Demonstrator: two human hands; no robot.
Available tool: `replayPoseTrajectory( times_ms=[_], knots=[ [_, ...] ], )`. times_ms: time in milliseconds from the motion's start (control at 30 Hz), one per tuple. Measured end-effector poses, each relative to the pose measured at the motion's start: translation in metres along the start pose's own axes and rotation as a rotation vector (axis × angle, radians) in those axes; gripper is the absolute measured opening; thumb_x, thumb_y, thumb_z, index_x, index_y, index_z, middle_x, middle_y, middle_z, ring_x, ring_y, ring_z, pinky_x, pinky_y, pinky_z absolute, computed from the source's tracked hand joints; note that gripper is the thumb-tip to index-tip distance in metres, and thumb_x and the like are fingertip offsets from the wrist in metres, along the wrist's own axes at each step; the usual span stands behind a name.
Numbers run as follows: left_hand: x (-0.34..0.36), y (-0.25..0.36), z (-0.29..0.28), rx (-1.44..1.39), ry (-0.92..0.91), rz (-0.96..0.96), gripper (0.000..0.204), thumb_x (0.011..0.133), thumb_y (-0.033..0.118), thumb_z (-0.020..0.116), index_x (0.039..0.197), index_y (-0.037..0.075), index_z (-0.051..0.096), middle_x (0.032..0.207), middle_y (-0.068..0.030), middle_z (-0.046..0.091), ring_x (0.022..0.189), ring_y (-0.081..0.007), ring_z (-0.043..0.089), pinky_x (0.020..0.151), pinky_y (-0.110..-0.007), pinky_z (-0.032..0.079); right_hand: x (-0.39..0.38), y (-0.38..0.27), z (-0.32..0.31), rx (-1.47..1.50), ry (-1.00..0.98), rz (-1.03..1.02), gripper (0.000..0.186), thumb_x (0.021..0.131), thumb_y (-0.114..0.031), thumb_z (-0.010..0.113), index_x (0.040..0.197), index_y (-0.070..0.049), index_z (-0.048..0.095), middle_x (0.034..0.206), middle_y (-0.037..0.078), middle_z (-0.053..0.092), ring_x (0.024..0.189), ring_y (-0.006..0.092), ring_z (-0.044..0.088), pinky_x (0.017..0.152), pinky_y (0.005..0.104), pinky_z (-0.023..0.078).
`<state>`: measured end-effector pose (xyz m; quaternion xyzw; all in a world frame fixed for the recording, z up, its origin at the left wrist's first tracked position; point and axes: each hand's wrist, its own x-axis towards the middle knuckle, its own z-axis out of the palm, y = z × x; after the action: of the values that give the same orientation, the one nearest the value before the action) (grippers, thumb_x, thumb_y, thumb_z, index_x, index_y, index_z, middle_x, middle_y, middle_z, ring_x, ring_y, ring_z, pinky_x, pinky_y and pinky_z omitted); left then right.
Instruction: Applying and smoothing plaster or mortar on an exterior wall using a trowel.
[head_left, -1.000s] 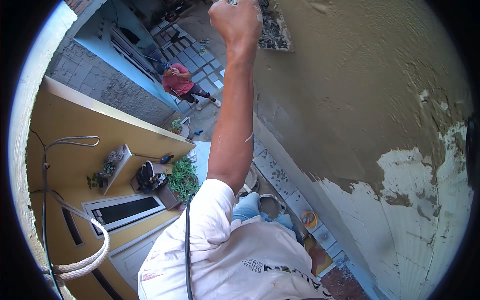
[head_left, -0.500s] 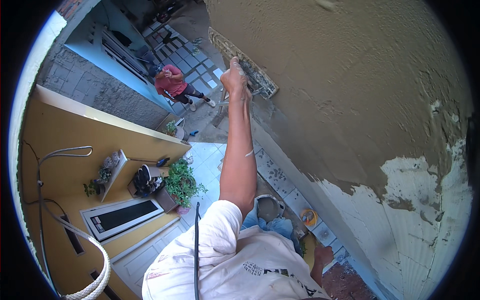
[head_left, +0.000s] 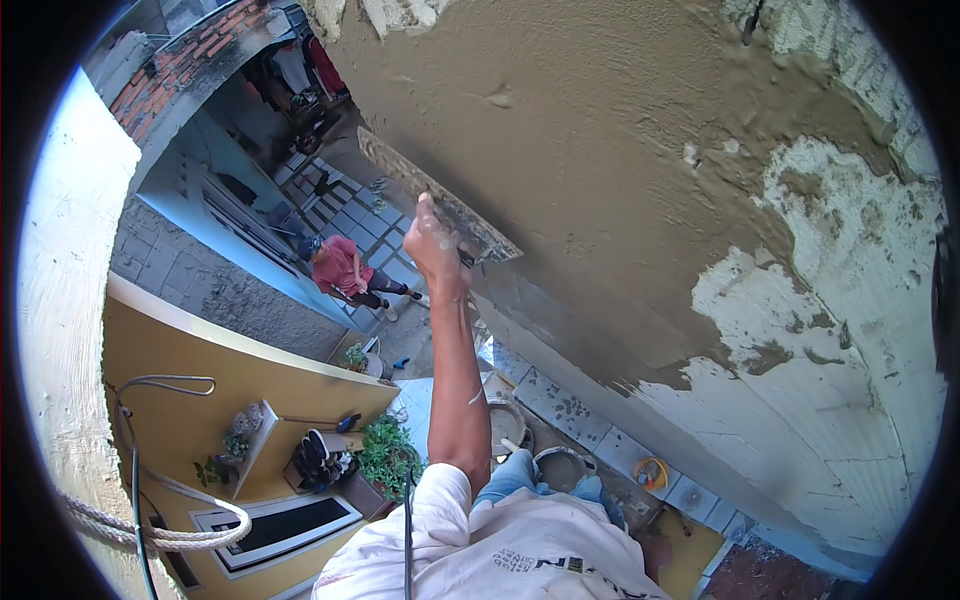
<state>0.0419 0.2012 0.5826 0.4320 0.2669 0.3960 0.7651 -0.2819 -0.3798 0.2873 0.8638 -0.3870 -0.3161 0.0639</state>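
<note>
My left hand (head_left: 437, 245), arm stretched out, is closed around the handle of a long plastering float (head_left: 440, 195). The float's face lies against or close to the wall coated in wet grey-brown plaster (head_left: 600, 200); the exact contact cannot be made out. Paler, rough patches of wall (head_left: 760, 310) show to the right of the wet coat. My right hand (head_left: 656, 552) hangs low beside my shirt, only a blurred part in view, its fingers hidden.
Below me stand a bucket of grey mix (head_left: 562, 468) and a small orange pail (head_left: 650, 474) by a tiled ledge (head_left: 560, 405). A person in a red shirt (head_left: 337, 265) stands further off. Potted plants (head_left: 388, 455) and a looped rope (head_left: 190, 540) are on the left.
My view has shifted, so more wall top and brickwork show. The left hand and float sit lower and further left in view. My right hand has sunk mostly out of sight.
</note>
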Motion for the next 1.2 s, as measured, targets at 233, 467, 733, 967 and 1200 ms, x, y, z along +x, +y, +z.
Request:
replayPoseTrajectory(
  times_ms=[233,467,733,967,1200],
  knots=[
    [0.005,0.066,0.075,0.120,-0.023,0.356,0.043,0.098,0.030,0.066,0.063,0.012,0.048,0.057,0.0040,0.041,0.046,-0.0092,0.038,0.042,-0.031,0.032,0.003,0.029,-0.013,-0.066,-0.025,-0.045,0.055,0.081,-0.047,0.072,0.114,-0.004,0.073,0.114,0.019,0.074,0.105,0.0367,0.073,0.087,0.0485,0.059],
    [-0.012,-0.079,0.015,-0.007,0.208,-0.133,0.041,0.096,0.029,0.065,0.062,0.012,0.051,0.056,0.0000,0.046,0.045,-0.0131,0.042,0.041,-0.033,0.033,0.017,0.056,-0.044,-0.048,0.137,-0.053,0.047,0.084,-0.043,0.066,0.106,-0.003,0.074,0.108,0.020,0.075,0.101,0.0390,0.074,0.086,0.0503,0.058],
    [-0.114,-0.213,-0.043,-0.033,0.312,-0.609,0.024,0.099,0.029,0.062,0.102,0.004,0.064,0.073,-0.0023,0.053,0.053,-0.0135,0.046,0.045,-0.030,0.036,0.040,0.052,-0.070,0.110,0.194,-0.174,0.045,0.084,-0.041,0.068,0.105,-0.001,0.075,0.106,0.023,0.075,0.099,0.0381,0.074,0.087,0.0503,0.057],
    [-0.188,-0.274,-0.160,0.561,0.149,-0.683,0.046,0.090,0.038,0.072,0.077,-0.006,0.065,0.064,-0.0115,0.060,0.047,-0.0222,0.055,0.044,-0.040,0.039,-0.059,-0.039,-0.228,1.089,-0.618,-1.131,0.028,0.099,-0.022,0.067,0.115,0.001,0.075,0.085,0.008,0.073,0.073,0.0114,0.063,0.070,0.0271,0.051],
    [-0.224,-0.246,-0.156,0.524,0.021,-0.662,0.041,0.092,0.038,0.070,0.077,-0.001,0.066,0.063,-0.0076,0.057,0.048,-0.0182,0.049,0.045,-0.037,0.035,-0.226,-0.060,-0.336,0.784,-1.259,-2.263,0.029,0.089,-0.013,0.070,0.114,0.002,0.074,0.090,0.017,0.074,0.075,0.0287,0.070,0.079,0.0372,0.056]
  ],
)
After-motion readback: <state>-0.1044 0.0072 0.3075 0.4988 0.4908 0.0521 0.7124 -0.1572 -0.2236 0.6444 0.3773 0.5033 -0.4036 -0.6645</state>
